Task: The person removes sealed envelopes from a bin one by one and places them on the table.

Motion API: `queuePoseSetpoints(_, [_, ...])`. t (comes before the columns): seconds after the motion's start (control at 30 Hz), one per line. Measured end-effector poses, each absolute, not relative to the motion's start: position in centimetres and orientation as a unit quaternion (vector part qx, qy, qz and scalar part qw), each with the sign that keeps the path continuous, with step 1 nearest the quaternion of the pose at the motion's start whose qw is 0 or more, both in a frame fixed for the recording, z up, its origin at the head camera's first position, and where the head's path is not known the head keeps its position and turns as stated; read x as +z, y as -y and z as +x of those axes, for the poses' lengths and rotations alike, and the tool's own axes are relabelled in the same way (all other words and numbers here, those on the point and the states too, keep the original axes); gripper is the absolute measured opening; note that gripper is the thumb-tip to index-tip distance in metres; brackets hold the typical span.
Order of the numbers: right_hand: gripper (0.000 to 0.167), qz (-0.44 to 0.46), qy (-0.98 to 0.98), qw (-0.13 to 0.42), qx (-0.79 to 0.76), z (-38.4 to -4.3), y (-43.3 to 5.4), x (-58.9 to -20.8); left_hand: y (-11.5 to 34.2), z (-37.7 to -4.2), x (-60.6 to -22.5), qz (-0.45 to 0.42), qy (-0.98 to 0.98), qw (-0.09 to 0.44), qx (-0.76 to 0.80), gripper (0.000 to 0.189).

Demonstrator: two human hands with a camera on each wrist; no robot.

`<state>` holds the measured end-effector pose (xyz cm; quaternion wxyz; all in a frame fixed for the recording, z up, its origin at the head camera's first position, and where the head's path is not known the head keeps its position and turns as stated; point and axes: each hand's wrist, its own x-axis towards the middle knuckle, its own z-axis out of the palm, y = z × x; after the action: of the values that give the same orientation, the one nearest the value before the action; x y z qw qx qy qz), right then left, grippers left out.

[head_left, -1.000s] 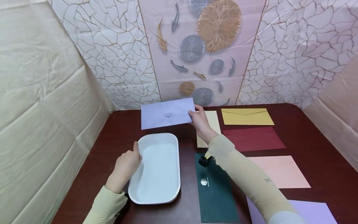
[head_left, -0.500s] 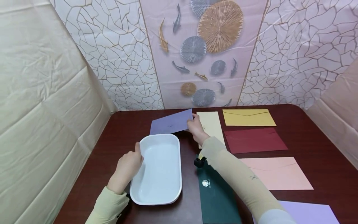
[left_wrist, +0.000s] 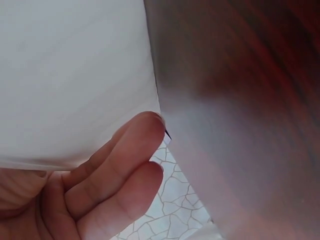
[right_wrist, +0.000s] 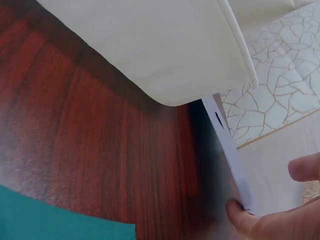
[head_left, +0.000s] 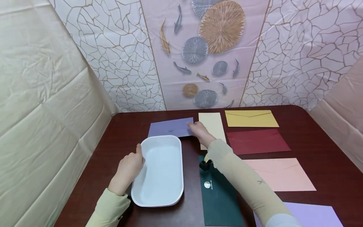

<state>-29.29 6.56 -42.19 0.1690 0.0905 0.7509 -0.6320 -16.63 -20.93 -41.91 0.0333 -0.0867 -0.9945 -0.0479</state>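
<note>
My left hand (head_left: 129,168) grips the left rim of a white rectangular tray (head_left: 157,204). In the left wrist view its fingers (left_wrist: 132,145) bear against the outer wall of the tray (left_wrist: 75,65). Behind the tray a periwinkle-blue envelope (head_left: 170,126) lies low over the table, its near left part hidden by the tray's far rim. My right hand (head_left: 202,132) is at the envelope's right end. Seen from the right wrist, one finger touches the envelope (right_wrist: 227,145) at its corner, while another digit stands well apart from it.
Right of the tray lie cream (head_left: 211,121), yellow (head_left: 252,118), dark red (head_left: 258,141), pink (head_left: 283,175), lilac (head_left: 312,214) and dark green (head_left: 219,201) envelopes. My right forearm passes over some of them. A patterned cloth (head_left: 113,56) hangs behind the table.
My right hand has lowered the blue envelope from above the tray's far end down to the table behind it, and its grip has loosened. My left hand has kept its place on the tray.
</note>
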Motion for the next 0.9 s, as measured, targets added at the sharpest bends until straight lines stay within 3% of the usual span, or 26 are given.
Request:
queuePoseSetpoints(0.23, [0.071,0.076,-0.776,0.173,-0.602,-28.7,-7.0,-41.8,21.0,-16.9,-42.0,-0.096,0.993,0.037,-0.059,0.056])
queuePoseSetpoints(0.63, [0.07,0.032,-0.784,0.138,-0.604,-26.0,-10.5,-40.2,20.9,-17.5,-41.9,-0.098,0.987,-0.021,-0.129,0.061])
queuePoseSetpoints(0.77, [0.068,0.0,-0.804,0.096,-0.587,-23.8,-13.6,-38.6,21.2,-17.6,-41.6,-0.1,0.981,-0.034,-0.16,0.069])
queuePoseSetpoints(0.9, [0.066,-0.025,-0.846,0.018,-0.533,-21.7,-17.3,-35.9,21.8,-18.1,-40.6,-0.102,0.982,-0.002,-0.161,0.074])
